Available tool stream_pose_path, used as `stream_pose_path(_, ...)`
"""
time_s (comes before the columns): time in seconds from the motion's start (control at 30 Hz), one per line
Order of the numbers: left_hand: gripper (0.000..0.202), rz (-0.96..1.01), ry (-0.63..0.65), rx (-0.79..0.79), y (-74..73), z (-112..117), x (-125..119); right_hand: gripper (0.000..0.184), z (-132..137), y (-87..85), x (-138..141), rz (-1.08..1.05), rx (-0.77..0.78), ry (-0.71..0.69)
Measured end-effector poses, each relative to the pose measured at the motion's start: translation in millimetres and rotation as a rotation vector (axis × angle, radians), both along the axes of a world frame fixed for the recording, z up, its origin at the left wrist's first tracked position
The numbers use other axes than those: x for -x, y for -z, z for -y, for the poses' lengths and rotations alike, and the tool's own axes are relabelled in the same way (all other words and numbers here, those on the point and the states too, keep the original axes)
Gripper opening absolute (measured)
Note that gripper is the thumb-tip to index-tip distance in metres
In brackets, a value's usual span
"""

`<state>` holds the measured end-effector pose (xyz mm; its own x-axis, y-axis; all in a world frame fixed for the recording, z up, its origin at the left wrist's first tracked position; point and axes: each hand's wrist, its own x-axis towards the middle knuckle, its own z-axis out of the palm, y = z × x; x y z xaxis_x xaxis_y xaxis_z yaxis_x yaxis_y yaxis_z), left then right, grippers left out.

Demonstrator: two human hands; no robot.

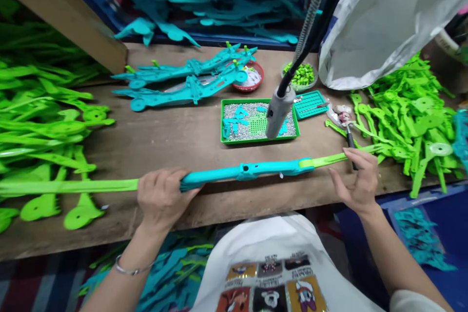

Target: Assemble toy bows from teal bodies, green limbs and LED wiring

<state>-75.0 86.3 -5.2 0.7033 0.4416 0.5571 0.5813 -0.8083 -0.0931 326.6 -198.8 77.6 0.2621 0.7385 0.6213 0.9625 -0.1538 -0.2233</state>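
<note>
A long plastic assembly lies along the front of the bench, with a teal middle piece (219, 174) between a lime-green left arm (73, 185) and a lime-green right arm (329, 159). My left hand (163, 194) is wrapped around it where the left green arm meets the teal piece, hiding that joint. My right hand (356, 180) is by the right green arm, thumb and fingers apart. Its fingertips are close to the black handle (351, 141) of a tool; I cannot tell whether they touch. Above the assembly hangs a grey electric screwdriver (277, 112), point down, on a coiled spring.
A green tray (224, 140) holds screws and small teal pieces. Behind it are a red basket (260, 85), a bowl of lime-green bits (300, 77) and a teal tray (310, 105). Green parts are heaped left (47, 126) and right (413, 107). Teal assemblies (183, 90) lie at back.
</note>
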Motion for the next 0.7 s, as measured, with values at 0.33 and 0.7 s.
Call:
stream_pose_path(0.33, 0.039, 0.047, -0.048, 0.065, 10.6, 8.2, 2.2, 0.07, -12.9, -1.1, 8.9, 0.085, 0.389, -0.172)
stream_pose_path(0.7, 0.085, 0.1, 0.166, 0.331, -70.3, 77.1, -89.5, 0.043, -54.2, 12.2, 49.1, -0.014, 0.432, -0.346)
